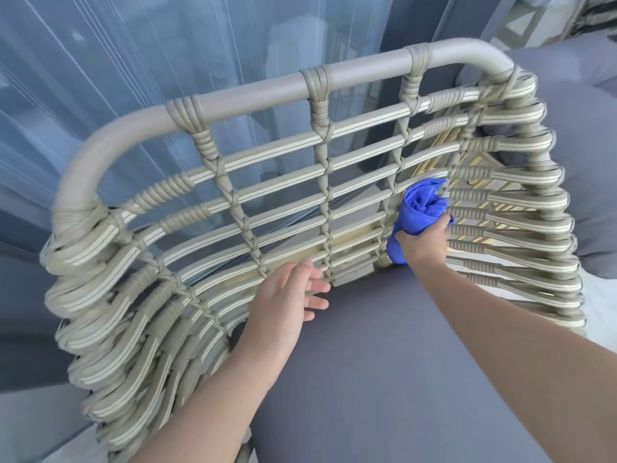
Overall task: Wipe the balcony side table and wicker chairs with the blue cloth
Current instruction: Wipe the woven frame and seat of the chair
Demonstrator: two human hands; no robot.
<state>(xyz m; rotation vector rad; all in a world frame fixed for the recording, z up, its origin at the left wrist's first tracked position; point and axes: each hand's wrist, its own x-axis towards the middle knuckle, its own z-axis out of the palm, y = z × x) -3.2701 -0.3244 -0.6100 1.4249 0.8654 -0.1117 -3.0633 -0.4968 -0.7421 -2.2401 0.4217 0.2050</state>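
From the head view, the right hand [421, 243] has its grip closed around the bunched blue cloth [421, 208], pressing it against the woven back of the wicker chair [320, 182] near the chair's right corner. To the left of that grip and slightly lower, the left hand [287, 295] is open, its fingers straight and touching the lower bands of the chair back. Just below both hands lies the grey seat cushion [384, 362].
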